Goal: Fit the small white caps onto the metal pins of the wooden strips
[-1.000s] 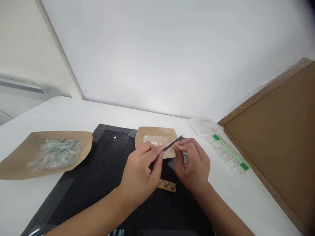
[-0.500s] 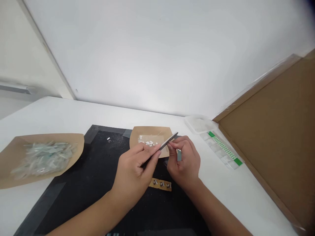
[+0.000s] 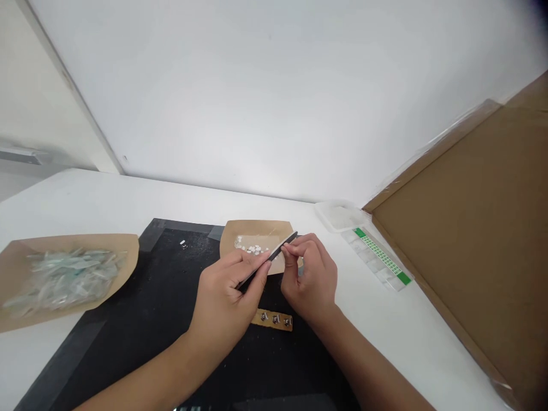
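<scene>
Between the thumb and fingers of my left hand (image 3: 233,285) is a thin flat bar (image 3: 282,246), dark along its edge and pale on top, much like a nail file. It slants up to the right. My right hand (image 3: 311,274) is closed in a pinch against the bar's side near its far end; whatever sits in those fingertips is too small or hidden to make out. Behind both hands stands a brown paper tray (image 3: 240,228) with small white pieces (image 3: 256,249) in it. Below them lies a brown strip (image 3: 274,320) bearing several small shiny metal parts.
A black mat (image 3: 162,297) covers the white table (image 3: 180,194). On the left, another paper tray (image 3: 132,245) holds clear packets (image 3: 77,274). A green-and-clear plastic case (image 3: 382,258), a translucent lid-like dish (image 3: 340,216) and a large cardboard sheet (image 3: 466,228) are on the right.
The whole view has shifted slightly, so everything appears a little further left. Both hands keep their hold, and my right fingertips now sit slightly closer along the bar's side.
</scene>
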`<state>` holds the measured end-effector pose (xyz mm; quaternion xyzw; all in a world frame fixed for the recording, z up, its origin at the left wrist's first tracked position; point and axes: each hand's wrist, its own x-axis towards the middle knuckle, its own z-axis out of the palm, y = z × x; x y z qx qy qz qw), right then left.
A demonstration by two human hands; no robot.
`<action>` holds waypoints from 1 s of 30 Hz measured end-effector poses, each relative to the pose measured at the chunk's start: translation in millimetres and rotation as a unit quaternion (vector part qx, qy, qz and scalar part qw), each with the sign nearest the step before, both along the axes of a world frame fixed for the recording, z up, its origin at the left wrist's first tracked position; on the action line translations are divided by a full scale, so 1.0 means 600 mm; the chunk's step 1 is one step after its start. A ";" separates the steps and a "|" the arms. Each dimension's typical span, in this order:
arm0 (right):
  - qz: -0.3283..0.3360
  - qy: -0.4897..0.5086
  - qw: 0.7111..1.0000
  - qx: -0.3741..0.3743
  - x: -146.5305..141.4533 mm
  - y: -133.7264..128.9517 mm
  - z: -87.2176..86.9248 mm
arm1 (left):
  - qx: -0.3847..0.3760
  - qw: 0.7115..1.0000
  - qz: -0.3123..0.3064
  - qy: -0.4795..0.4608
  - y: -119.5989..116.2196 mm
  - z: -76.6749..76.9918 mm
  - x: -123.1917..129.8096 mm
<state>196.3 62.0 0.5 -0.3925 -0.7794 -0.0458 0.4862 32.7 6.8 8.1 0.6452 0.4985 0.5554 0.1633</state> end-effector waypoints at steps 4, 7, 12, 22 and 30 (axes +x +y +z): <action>0.033 -0.020 0.999 -0.012 -0.006 -0.005 0.000 | 0.026 1.000 0.005 0.008 0.000 0.005 -0.002; 0.034 -0.004 0.999 -0.007 -0.008 -0.005 0.005 | 0.046 0.999 0.005 0.013 0.000 0.008 -0.001; 0.035 0.028 0.999 -0.018 -0.012 -0.003 0.006 | 0.045 0.999 0.003 0.009 0.000 0.006 0.002; 0.055 0.020 0.998 -0.036 -0.012 0.001 0.010 | 0.065 0.998 0.007 0.019 0.000 0.008 0.001; 0.036 -0.019 0.999 0.032 -0.012 0.006 0.013 | 0.068 0.997 0.005 0.024 0.003 0.008 -0.003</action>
